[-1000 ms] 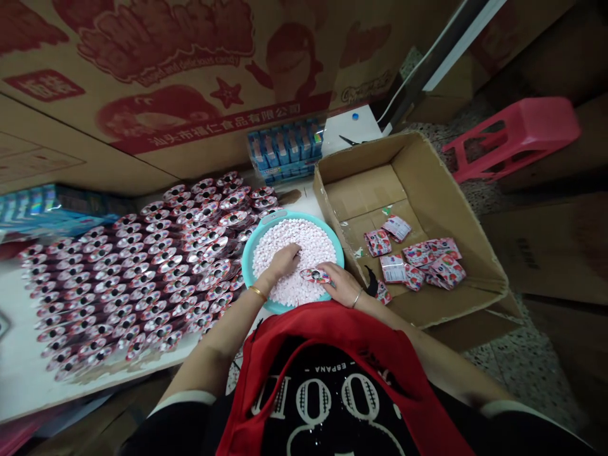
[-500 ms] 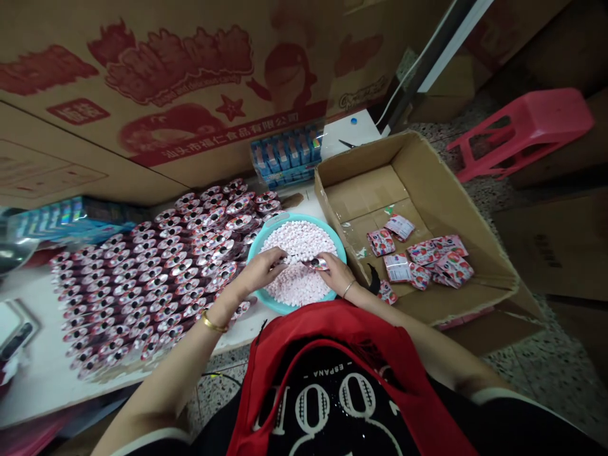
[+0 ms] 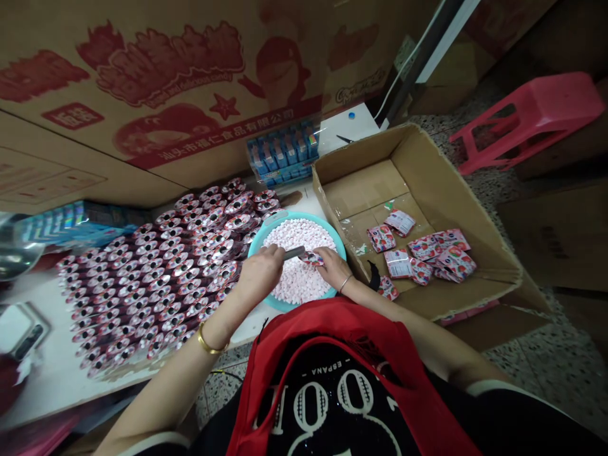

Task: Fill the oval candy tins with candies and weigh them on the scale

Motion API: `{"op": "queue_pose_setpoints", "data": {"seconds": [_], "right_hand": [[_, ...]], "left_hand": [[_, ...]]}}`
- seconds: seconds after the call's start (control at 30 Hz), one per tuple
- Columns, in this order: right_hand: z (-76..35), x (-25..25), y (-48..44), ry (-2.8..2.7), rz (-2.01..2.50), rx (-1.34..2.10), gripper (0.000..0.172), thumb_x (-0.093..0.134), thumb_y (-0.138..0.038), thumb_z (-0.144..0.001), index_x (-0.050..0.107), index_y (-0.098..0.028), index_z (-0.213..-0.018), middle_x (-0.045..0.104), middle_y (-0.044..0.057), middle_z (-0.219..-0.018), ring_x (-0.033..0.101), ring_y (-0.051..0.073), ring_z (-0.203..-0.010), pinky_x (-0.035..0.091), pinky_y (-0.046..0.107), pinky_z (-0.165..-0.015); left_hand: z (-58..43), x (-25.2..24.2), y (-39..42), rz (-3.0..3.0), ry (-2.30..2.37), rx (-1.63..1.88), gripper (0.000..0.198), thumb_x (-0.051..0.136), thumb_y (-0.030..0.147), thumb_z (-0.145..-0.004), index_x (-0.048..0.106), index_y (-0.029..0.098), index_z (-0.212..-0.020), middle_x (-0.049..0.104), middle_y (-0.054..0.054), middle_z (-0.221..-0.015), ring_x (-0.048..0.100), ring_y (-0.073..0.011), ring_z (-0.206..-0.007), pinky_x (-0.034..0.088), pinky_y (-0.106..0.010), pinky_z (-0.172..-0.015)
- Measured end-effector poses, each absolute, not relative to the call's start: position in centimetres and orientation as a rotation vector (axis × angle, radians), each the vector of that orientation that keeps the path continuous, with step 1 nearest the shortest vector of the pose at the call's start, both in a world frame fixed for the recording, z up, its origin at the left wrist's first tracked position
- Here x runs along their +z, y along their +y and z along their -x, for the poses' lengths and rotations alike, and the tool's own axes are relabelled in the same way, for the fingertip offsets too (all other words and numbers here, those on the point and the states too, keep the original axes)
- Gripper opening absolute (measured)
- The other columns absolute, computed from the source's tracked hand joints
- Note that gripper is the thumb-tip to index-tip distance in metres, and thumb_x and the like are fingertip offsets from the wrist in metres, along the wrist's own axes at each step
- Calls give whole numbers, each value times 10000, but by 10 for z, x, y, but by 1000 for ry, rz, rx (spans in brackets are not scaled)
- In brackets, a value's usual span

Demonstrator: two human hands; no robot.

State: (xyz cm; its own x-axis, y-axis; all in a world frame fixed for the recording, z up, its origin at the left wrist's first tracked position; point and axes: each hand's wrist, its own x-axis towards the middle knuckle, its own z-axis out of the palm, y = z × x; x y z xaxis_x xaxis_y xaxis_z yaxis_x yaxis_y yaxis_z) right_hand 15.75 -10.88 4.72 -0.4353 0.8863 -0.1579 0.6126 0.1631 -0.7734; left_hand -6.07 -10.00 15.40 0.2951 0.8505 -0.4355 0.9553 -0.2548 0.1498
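White counter [image 3: 52, 373] bears round turquoise basin [image 3: 275, 220] of white pellets [image 3: 304, 234]; left fingers [image 3: 274, 251] grip slim grey tool [image 3: 295, 253], right fingers [image 3: 327, 256] pinch red-white packet [image 3: 311, 258].

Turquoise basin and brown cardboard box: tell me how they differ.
The basin is round; the box is rectangular and larger. The basin holds a broad bed of small pale pieces; the box holds scattered pink packets, with bare bottom showing. Both are open-topped.

Pink stool [image 3: 555, 104]: far right. Printed carton [image 3: 190, 120]: at rear. Blue packs [image 3: 285, 152]: two groups, before the carton. Metal bowl [image 3: 19, 256]: left edge. Blue cap [image 3: 351, 115]: near dark blade [image 3: 344, 139].
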Motion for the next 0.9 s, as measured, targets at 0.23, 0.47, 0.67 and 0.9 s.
{"op": "queue_pose_setpoints", "data": {"seconds": [0.23, 0.47, 0.67, 0.9], "right_hand": [[-168, 46, -111, -2030, 1459, 1122, 387, 505, -86, -800, 508, -170, -1178, 589, 121, -1136, 543, 227, -1085, 457, 381, -938], [-170, 43, -107, -1975, 1504, 1091, 333, 502, -168, -849, 487, -174, -1183, 595, 123, -1116, 564, 234, -1058, 474, 382, -911], [-159, 42, -104, -2049, 1454, 1103, 395, 511, -88, -790, 526, -189, -1171, 587, 120, -1141, 540, 253, -1094, 447, 432, -960], [-144, 49, -104, -2126, 1358, 1156, 445, 507, -35, -752, 548, -189, -1167, 584, 118, -1178, 520, 243, -1119, 433, 431, -995]], "left_hand": [[68, 59, -121, -1801, 1638, -185, 123, 491, 198, -865, 583, 177, -944, 635, -77, -958, 598, -193, -909, 448, -289, -778], [83, 47, -136, -1695, 1529, 70, 182, 465, 257, -883, 569, 174, -1006, 650, -35, -924, 582, -145, -824, 467, -265, -753], [103, 104, -128, -1786, 1447, 143, 192, 478, 295, -894, 567, 196, -1032, 635, -52, -987, 580, -163, -905, 476, -291, -819], [54, 168, -111, -2245, 1532, -480, 230, 392, 111, -895, 595, 178, -979, 594, -109, -966, 572, -231, -905, 464, -336, -726]]}}
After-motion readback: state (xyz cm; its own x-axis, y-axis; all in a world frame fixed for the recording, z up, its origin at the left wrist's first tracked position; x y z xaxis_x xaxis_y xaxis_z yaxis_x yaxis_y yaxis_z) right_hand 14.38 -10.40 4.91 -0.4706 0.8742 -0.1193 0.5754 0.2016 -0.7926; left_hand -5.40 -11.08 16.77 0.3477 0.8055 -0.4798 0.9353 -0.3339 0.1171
